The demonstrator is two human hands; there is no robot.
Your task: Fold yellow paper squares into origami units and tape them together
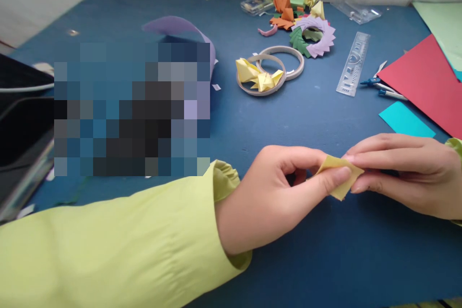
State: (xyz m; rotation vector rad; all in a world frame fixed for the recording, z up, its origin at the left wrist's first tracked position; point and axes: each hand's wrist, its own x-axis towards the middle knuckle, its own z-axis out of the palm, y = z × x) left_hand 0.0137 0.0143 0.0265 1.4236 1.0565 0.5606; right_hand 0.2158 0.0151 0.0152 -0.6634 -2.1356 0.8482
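Note:
A small folded piece of yellow paper (347,184) is held above the blue table (288,260). My left hand (285,190) pinches it, with the thumb lying across its near face and the index finger behind. From the right, my right hand (407,171) takes the paper's right corner between thumb and fingertips. Both hands are closed, and the fingers behind the paper are partly hidden. A turquoise paper strip (407,119) lies on the table just beyond my right hand.
Two tape rings (298,71) lie farther back, with folded yellow paper pieces (265,81) in one. Behind are a purple-green paper ring (327,38) and orange folded pieces (283,17). A clear ruler (353,63), compass (371,82) and red sheet (429,79) are at right; curled purple paper (176,26) is left.

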